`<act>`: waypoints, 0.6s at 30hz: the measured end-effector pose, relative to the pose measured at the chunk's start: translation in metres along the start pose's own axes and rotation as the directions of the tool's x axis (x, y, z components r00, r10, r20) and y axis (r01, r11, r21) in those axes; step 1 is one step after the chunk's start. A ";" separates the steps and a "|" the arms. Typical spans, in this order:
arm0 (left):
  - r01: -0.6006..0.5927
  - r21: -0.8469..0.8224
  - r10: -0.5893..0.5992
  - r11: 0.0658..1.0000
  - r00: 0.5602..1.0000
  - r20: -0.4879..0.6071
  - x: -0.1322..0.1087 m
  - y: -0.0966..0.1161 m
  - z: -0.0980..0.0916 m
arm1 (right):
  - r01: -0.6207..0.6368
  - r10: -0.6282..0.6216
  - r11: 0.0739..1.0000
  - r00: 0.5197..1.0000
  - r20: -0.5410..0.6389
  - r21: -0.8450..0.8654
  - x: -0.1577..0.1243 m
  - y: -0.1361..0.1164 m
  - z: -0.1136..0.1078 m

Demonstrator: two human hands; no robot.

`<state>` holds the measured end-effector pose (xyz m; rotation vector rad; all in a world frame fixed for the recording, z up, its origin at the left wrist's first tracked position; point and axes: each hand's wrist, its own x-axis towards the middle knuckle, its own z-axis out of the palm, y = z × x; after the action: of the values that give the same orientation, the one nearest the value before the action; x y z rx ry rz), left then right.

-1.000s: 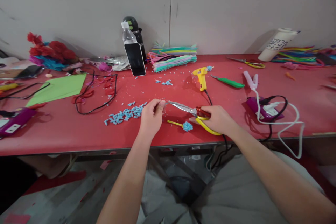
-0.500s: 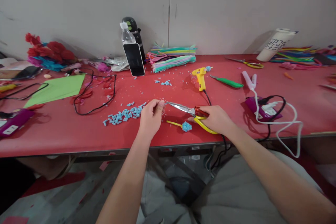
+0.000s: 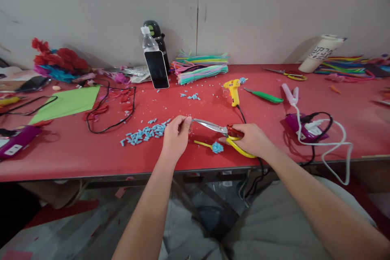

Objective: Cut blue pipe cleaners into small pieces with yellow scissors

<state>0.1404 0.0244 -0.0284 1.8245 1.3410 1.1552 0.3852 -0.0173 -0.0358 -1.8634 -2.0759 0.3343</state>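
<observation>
My right hand (image 3: 254, 140) grips scissors (image 3: 213, 126) with yellow and red handles, the blades pointing left. Their tips reach the fingertips of my left hand (image 3: 177, 134), which is pinched closed; whatever it holds is too small and hidden to name. Left of that hand lies a loose pile of short light-blue pieces (image 3: 144, 134). Below the blades, on the red tabletop (image 3: 100, 154), rests a yellow stem with a blue fuzzy head (image 3: 217, 147).
Behind my hands lie a yellow glue gun (image 3: 234, 89), a green-handled tool (image 3: 267, 96) and bundled pipe cleaners (image 3: 202, 71). A phone (image 3: 157, 70) leans on a bottle. Purple power strips (image 3: 307, 130) with cords sit at both sides; a green sheet (image 3: 68, 103) lies left.
Hardly anything differs. The view has shifted very slightly; both hands and the scissors keep the same pose.
</observation>
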 end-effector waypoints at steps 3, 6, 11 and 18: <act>0.008 -0.016 -0.008 1.000 1.000 0.001 0.000 0.000 0.000 | -0.001 0.001 1.000 1.000 -0.004 -0.002 0.002 -0.001 0.000; 0.006 -0.015 -0.007 1.000 1.000 -0.007 0.000 -0.001 0.000 | 0.000 0.000 1.000 1.000 -0.015 -0.002 0.002 -0.002 0.000; -0.009 -0.008 0.008 1.000 1.000 -0.018 0.001 -0.003 0.001 | -0.006 0.006 1.000 1.000 -0.023 0.018 0.001 0.001 0.002; -0.037 -0.004 0.037 0.999 0.999 -0.028 0.001 -0.003 0.000 | -0.020 0.021 0.999 1.000 -0.013 0.044 0.000 0.002 0.001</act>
<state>0.1397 0.0262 -0.0306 1.8429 1.3240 1.2060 0.3863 -0.0168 -0.0372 -1.8576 -2.0255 0.3685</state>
